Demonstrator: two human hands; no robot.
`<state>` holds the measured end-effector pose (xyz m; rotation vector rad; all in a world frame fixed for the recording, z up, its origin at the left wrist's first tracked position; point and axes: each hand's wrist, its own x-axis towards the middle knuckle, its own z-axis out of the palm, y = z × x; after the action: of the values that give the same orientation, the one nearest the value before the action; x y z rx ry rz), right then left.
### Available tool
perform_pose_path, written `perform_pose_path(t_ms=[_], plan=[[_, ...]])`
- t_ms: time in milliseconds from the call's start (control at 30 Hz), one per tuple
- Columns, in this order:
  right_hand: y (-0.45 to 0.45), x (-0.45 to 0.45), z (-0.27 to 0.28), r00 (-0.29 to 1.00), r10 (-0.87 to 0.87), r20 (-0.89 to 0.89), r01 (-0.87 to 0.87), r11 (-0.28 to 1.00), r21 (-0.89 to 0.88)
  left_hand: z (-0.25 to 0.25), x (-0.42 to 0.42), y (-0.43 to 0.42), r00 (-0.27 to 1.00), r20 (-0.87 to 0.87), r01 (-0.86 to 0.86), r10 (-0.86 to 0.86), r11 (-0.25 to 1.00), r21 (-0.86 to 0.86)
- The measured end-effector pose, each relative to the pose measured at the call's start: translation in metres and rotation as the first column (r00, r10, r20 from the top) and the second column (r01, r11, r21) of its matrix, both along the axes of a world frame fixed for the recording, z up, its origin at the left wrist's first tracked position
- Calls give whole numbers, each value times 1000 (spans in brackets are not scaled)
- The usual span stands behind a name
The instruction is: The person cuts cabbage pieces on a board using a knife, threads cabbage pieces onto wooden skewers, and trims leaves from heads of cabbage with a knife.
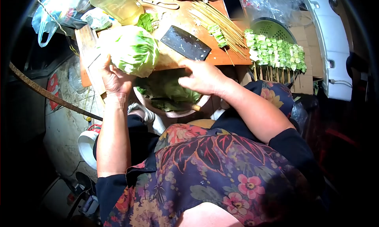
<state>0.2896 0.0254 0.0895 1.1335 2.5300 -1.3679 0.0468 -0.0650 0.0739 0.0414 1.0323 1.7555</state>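
Observation:
My left hand [115, 78] holds a pale green head of cabbage [136, 49] from its lower left side, above the near edge of the wooden table. My right hand [203, 76] is held out to the right of the cabbage, thumb and fingers apart, with nothing visible in it. Below sits a round pale tub [183, 113] with loose cabbage leaves [183, 93] inside. Over those leaves lies a dark blade with a light wooden handle [195, 107], probably a knife; its outline is blurred.
A cleaver [186, 42] lies on the table [166, 14]. Behind it are bare bamboo skewers [221, 24], and at right several skewers of cut cabbage [276, 53] beside a green colander [272, 28]. A yellowish container [118, 6] and plastic bag [59, 14] stand at the left.

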Motion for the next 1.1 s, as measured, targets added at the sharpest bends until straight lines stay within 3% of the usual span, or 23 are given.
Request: perform_pose_path(t_ms=[33, 100, 133, 167, 233, 267, 300, 367, 400, 433, 467, 500, 567, 633, 700, 767, 833, 900, 933, 1000, 1033, 1100], plan=[[3, -4, -9, 980, -116, -162, 92, 984, -151, 1, 5, 0, 1000, 3, 2, -2, 1000, -3], [10, -6, -9, 949, -277, -153, 202, 902, -381, 2, 14, 0, 995, 80, 55, -55, 998, -1], [13, -6, 5, 924, -353, -146, 194, 763, -617, -1, 19, -1, 995, 56, 76, -77, 997, 12], [12, -6, 4, 924, -355, -145, 196, 763, -616, -5, 20, -1, 995, 58, 78, -79, 997, 12], [10, -9, 2, 835, -500, -230, 116, 568, -815, -10, 25, 2, 986, 77, 137, -146, 984, 110], [11, -9, 5, 836, -509, -204, 71, 470, -880, -11, 29, 1, 984, 53, 164, -171, 980, 114], [11, -8, 5, 836, -509, -204, 72, 471, -879, -3, 34, 0, 965, -10, 261, -262, 958, 122], [11, -7, 3, 784, -492, -378, -93, 510, -855, 3, 33, 1, 955, -25, 297, -296, 942, 156], [10, -8, 3, 758, -524, -390, -90, 508, -857, 5, 29, 4, 955, -23, 297, -297, 942, 157], [12, -9, -2, 760, -521, -389, -89, 509, -856, 6, 20, 8, 934, -174, 329, -313, 942, 70], [14, -9, -9, 709, -523, -472, -59, 624, -779, 8, 13, 11, 887, -319, 345, -334, 938, -21], [17, -10, -14, 657, -511, -554, -18, 724, -690, 11, 9, 11, 888, -318, 343, -331, 939, -20], [23, -11, -20, 626, -513, -588, -2, 753, -658, 15, 2, 13, 849, -393, 262, -353, 927, -267], [31, -11, -36, 787, -331, -520, 187, 932, -310, -8, -2, 17, 847, -400, 230, -349, 920, -317], [32, -17, -48, 810, -308, -500, 197, 945, -262, -28, -2, 17, 889, -326, 235, -322, 931, -277], [30, -23, -51, 867, -237, -439, 213, 972, -102, -37, -3, 20, 899, -331, 187, -287, 934, -304], [26, -27, -48, 877, -227, -423, 207, 974, -93, -38, -6, 25, 909, -332, 117, -253, 918, -379], [26, -29, -42, 916, -151, -371, 133, 988, -75, -46, -11, 28, 891, -370, 146, -263, 938, -315], [27, -29, -47, 914, -94, -395, 120, 992, 43, -51, -16, 26, 909, -324, 149, -261, 932, -331], [29, -25, -47, 929, -98, -356, 148, 982, 116, -54, -22, 26, 926, -277, 152, -256, 925, -347], [31, -22, -46, 942, -109, -318, 177, 966, 191, -53, -23, 27, 929, -319, 58, -188, 925, -376], [31, -9, -50, 966, -228, -125, 257, 911, 323, -40, -25, 27, 924, -363, -38, -118, 917, -396]])
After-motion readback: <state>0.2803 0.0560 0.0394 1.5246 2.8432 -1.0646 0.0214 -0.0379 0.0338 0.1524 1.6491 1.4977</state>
